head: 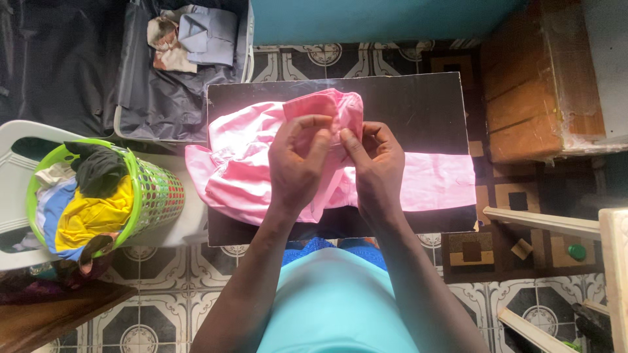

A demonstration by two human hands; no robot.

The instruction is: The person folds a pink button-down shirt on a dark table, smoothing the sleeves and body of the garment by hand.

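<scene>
A pink shirt [235, 170] lies spread over a small dark table [418, 104], one sleeve stretching to the right. My left hand [297, 163] and my right hand [376, 163] meet above its middle. Both pinch the fabric near the collar [320, 104], fingertips close together at the front opening. The collar end points away from me.
A green mesh basket [154, 196] full of mixed clothes sits on a white plastic chair [19, 170] at the left. An open grey suitcase [170, 91] with folded clothes lies behind the table. A wooden crate [536, 78] stands at the right, wooden pieces lower right.
</scene>
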